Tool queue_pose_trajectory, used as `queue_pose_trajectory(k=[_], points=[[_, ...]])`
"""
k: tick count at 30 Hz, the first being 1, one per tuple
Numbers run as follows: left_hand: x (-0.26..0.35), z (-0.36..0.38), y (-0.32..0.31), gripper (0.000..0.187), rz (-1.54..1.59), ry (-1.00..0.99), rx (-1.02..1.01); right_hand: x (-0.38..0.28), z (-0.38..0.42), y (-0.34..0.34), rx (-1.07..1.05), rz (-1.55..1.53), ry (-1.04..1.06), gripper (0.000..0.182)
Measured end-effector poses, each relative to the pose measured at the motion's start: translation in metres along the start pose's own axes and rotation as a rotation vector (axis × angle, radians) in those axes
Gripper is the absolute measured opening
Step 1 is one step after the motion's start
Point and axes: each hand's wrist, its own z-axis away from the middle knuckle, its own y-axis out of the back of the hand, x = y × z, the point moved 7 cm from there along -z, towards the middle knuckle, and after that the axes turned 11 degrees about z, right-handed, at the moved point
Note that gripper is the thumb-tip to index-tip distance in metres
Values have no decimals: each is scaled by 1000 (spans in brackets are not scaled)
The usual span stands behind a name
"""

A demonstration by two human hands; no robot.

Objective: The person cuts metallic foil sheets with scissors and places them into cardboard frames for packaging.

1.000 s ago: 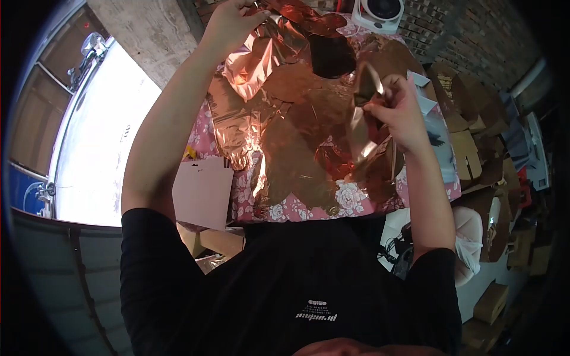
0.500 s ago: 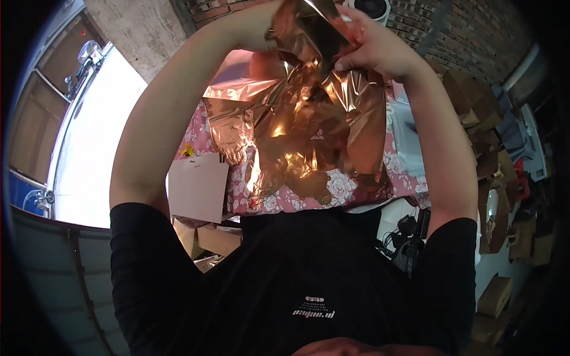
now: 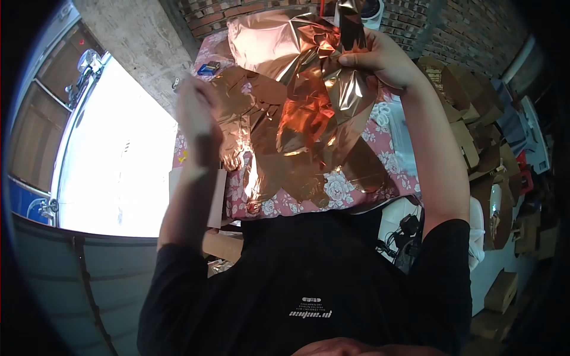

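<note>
The right hand point(image 3: 389, 65) grasped a bunched part of a copper-coloured foil sheet point(image 3: 264, 44), with the thumb pressed on its near side. The left hand point(image 3: 199, 110) was blurred beside the table's left edge; whether its fingers were curled or spread, or held anything, could not be told.

The held sheet was above the far half of the table point(image 3: 404, 184), its smooth, pale part reaching towards the far left corner and its creased folds hanging below the right hand. Beneath it, flatter foil pieces point(image 3: 267, 178) covered much of the middle and reached close to the near edge. With 1 hand gripping such thin, crinkly film, a light, broad pinch well inside the margin seemed wisest; a hard pull at 1 point could have torn it. Keeping the hanging folds lifted clear of the loose pieces would have kept the layers from snagging, and 2 spaced holds would have spread the strain.

Further out, a small blue object point(image 3: 208, 69) was near the far left corner, a pale card point(image 3: 218, 199) by the near left corner, and white rings point(image 3: 381, 114) towards the right edge, beside clear plastic point(image 3: 407, 142). Cardboard boxes point(image 3: 463, 142) stood beyond the right edge.
</note>
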Motion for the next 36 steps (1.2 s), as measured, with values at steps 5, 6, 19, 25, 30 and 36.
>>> queue_pose_trajectory(k=[5, 6, 19, 25, 30, 36], points=[[-39, 49, -122, 105, 791, 687, -264, 8, 0, -1, -55, -68, -3, 22], [-45, 29, -120, 98, 1040, 678, -389, 11, 0, -3, -88, -64, -21, 23], [51, -111, -104, 29, -510, -110, 95, 23, 12, 42, 439, 516, -285, 29], [32, -116, -140, 28, -572, 121, -116, -8, -15, 53, 445, 917, -234, 36], [20, -126, -159, 32, -467, -97, -290, -79, -23, 20, 494, 1201, -210, 36], [23, -126, -172, 25, -740, 203, -247, -98, -36, 14, 737, 1322, -205, 21]])
